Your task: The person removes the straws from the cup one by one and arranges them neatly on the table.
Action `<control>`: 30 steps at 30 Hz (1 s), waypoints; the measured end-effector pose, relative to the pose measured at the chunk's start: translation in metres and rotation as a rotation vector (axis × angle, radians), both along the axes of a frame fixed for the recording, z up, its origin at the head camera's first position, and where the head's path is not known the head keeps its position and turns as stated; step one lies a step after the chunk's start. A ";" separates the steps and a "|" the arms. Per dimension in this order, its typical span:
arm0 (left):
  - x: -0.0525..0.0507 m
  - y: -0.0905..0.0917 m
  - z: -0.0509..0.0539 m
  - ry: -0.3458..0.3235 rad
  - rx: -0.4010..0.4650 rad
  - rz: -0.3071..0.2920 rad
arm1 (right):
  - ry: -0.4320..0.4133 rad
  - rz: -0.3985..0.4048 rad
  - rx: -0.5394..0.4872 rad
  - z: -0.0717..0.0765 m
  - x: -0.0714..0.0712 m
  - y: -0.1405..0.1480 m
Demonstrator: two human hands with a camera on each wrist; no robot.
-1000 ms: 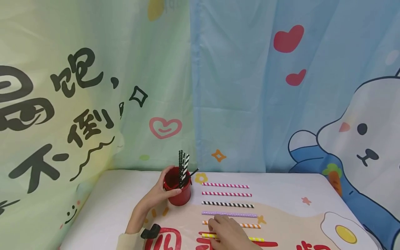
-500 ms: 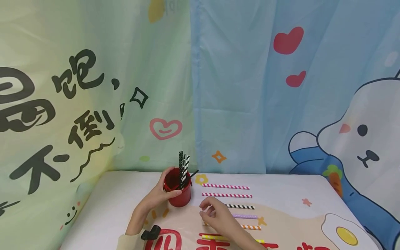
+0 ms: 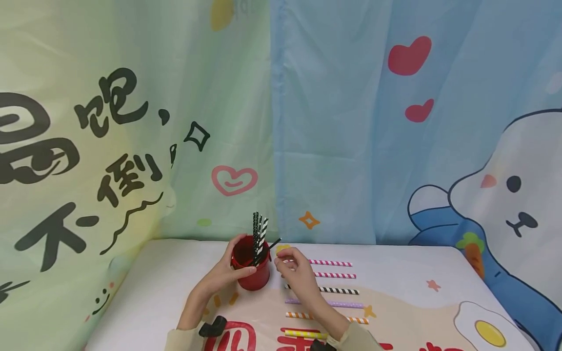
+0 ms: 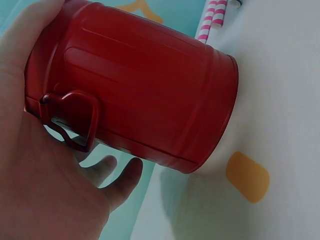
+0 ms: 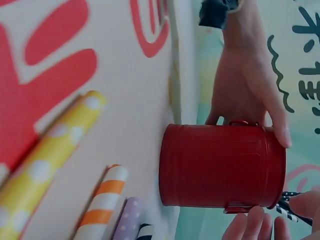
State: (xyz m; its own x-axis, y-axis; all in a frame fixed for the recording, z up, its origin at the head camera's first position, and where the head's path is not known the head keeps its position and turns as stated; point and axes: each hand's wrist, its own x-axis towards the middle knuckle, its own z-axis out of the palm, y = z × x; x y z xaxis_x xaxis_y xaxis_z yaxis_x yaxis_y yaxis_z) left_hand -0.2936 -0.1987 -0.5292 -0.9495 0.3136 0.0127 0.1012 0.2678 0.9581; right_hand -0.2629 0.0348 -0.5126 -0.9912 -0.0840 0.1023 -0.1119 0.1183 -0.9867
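Bucket (image 3: 255,281) in left hand (image 3: 220,274), thumb and fingers gripping it; right hand (image 3: 299,273) near its 3 o'clock, fingers kinda loosely curled.

Left fingers (image 5: 281,122) hold the red bucket (image 5: 222,166) near 4 lying straws (image 5: 104,201).

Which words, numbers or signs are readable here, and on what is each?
"吧," on green-yellow curtain
"不倒" on same curtain
Large black character, its left edge: cut off
Faint letters, its top: too blurred
Red characters on table cover: cut off or covered
Red bucket, straws: no readable writing
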 end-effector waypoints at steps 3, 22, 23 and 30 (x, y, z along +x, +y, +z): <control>0.000 -0.001 -0.001 0.009 0.000 -0.011 | 0.016 -0.009 -0.052 -0.001 -0.007 -0.006; -0.001 -0.001 -0.004 0.009 0.017 -0.026 | 0.070 -0.068 -0.020 -0.006 -0.022 -0.020; -0.002 -0.001 -0.004 0.003 0.018 -0.025 | 0.071 -0.073 -0.019 -0.005 -0.022 -0.020; -0.001 0.000 -0.002 -0.001 0.021 -0.016 | 0.076 -0.082 -0.015 -0.003 -0.023 -0.023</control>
